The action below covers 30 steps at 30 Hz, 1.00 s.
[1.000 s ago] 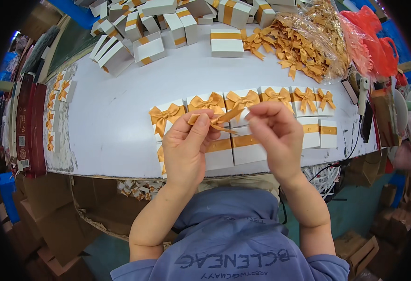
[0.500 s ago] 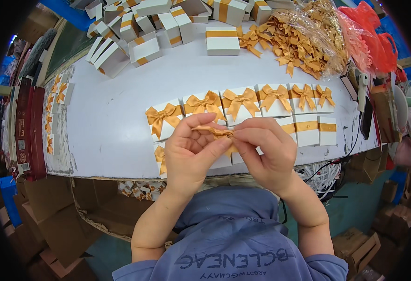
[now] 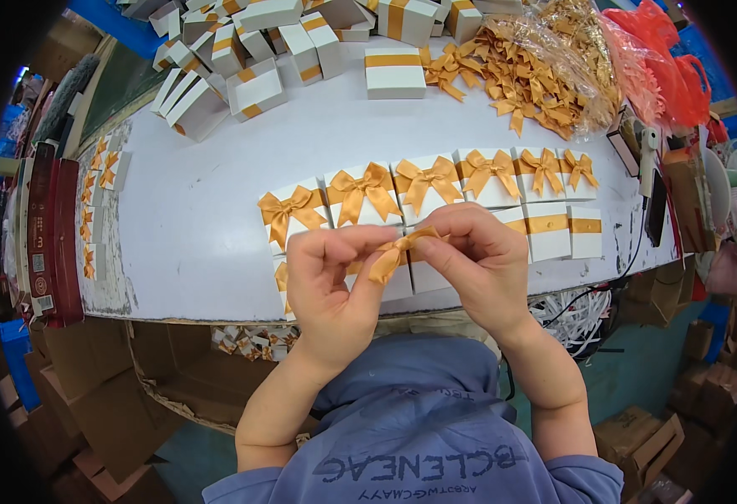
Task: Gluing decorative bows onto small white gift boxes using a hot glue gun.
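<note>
Cardboard cartons (image 3: 91, 403) crowd the floor around a scuffed white worktable (image 3: 200, 218), and through the head camera I look straight down on its near edge. Just above that edge, the golden satin bow (image 3: 403, 246) is held up between two bare hands, in front of the gift boxes. With the right hand (image 3: 482, 273), I see thumb and fingers pinched closed on the bow's right end. The left hand (image 3: 335, 281) is half open, fingers loosely curled, its fingertips against the other end — how firmly they grip, I cannot tell.

Behind the hands I count a far row of white gift boxes (image 3: 429, 178), six in all, each topped with a bow. Nearer stands a second row of ribbon-banded boxes (image 3: 547, 239), partly hidden by the hands; its leftmost one carries a bow.

Toward the back right I make out a heap of loose bows (image 3: 528, 76) spilling from a clear plastic bag (image 3: 587, 63), with a red plastic bag (image 3: 658, 63) beside it. A jumbled pile of white boxes (image 3: 259, 50) fills the back left, and small bow-topped boxes (image 3: 110, 172) line the table's left side.
</note>
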Each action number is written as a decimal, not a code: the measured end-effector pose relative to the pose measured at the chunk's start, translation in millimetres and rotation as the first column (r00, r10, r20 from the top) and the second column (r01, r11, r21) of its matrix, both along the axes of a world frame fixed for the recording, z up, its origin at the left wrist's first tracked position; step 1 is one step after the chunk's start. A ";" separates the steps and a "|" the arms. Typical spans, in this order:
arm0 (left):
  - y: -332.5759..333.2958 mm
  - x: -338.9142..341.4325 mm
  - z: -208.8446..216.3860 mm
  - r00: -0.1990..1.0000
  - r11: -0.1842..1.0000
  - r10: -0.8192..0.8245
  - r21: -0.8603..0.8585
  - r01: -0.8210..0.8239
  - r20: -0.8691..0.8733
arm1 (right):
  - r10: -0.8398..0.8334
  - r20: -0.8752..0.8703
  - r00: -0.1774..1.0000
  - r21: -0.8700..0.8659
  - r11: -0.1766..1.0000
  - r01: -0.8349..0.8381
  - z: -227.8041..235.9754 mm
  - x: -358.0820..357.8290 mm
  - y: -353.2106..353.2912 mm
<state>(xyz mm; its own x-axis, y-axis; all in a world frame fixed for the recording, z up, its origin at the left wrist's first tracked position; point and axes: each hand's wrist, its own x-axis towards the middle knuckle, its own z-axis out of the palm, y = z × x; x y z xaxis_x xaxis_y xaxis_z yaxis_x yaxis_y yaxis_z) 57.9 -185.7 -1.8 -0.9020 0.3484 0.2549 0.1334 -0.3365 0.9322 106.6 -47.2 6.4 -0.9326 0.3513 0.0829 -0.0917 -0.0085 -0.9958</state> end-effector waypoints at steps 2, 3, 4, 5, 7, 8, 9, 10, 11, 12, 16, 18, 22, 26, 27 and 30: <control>-0.2 0.1 -6.3 0.978 0.996 0.089 -0.012 -0.093 -0.190 | -0.009 0.013 1.000 0.043 0.999 0.009 2.7 -1.5 3.2; -1.7 0.3 -5.8 0.978 0.996 0.089 -0.013 -0.093 -0.190 | -0.018 0.025 1.000 0.085 0.996 0.016 5.1 -1.7 4.0; -4.7 0.4 -4.8 0.937 0.982 0.079 -0.133 -0.131 -0.340 | -0.018 0.026 0.999 0.084 0.996 0.016 7.8 -1.6 3.8; -6.8 0.0 -4.3 0.875 0.952 0.048 -0.242 -0.186 -0.481 | -0.008 0.043 0.999 0.096 0.995 0.004 10.5 -1.4 3.5; -7.9 -2.0 -3.4 0.838 0.948 0.037 -0.246 -0.202 -0.545 | 0.002 0.060 0.998 0.107 0.994 -0.008 16.8 -0.8 2.1; -7.9 -2.9 -3.3 0.796 0.944 0.024 -0.248 -0.217 -0.605 | 0.049 0.071 0.996 -0.042 0.998 -0.046 20.6 0.2 1.4; -8.4 -3.6 -3.5 0.796 0.945 0.022 -0.247 -0.214 -0.605 | 0.097 0.074 0.993 -0.191 0.978 -0.081 22.4 0.7 1.1; -9.2 -4.2 -3.7 0.787 0.944 0.016 -0.251 -0.216 -0.617 | 0.094 0.075 0.993 -0.190 0.979 -0.078 20.5 0.2 1.6; -9.6 -4.1 -3.5 0.776 0.941 0.011 -0.255 -0.221 -0.630 | 0.142 0.053 0.988 -0.219 0.967 -0.127 17.1 -0.9 2.3; -9.2 -2.8 -2.9 0.776 0.942 0.010 -0.255 -0.220 -0.630 | 0.189 0.030 0.982 -0.247 0.953 -0.175 15.2 -1.3 2.8; -9.8 -0.2 -0.8 0.831 0.940 0.053 -0.254 -0.229 -0.554 | 0.217 0.092 0.972 -0.302 0.936 -0.181 15.6 -0.2 3.5; -10.1 0.4 0.2 0.819 0.933 0.041 -0.271 -0.236 -0.572 | 0.278 0.119 0.953 -0.401 0.892 -0.210 23.3 0.1 3.8; -11.0 7.0 2.5 0.876 0.911 0.073 -0.326 -0.253 -0.476 | 0.321 0.157 0.934 -0.469 0.856 -0.215 23.8 -3.6 4.3; -13.4 12.4 6.1 0.999 0.975 0.044 -0.219 -0.039 0.017 | 0.234 0.203 0.951 -0.324 0.932 -0.160 19.6 -4.1 -0.9; -14.2 13.1 6.5 0.999 0.975 0.045 -0.220 -0.040 0.018 | 0.179 0.207 0.962 -0.256 0.959 -0.124 19.2 -3.7 -2.6; -18.5 14.4 7.5 0.987 0.982 0.000 -0.185 0.030 0.159 | 0.138 0.247 0.959 -0.120 0.987 -0.111 20.2 -1.9 -5.2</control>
<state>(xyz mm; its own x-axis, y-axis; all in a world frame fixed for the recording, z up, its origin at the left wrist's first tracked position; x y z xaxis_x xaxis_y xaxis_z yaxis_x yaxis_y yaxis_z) 72.3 -204.1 5.8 -0.9201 0.3896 0.0390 -0.0242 -0.1561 0.9874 104.7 -52.4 26.6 -0.9550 0.2255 -0.1928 0.1720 -0.1085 -0.9791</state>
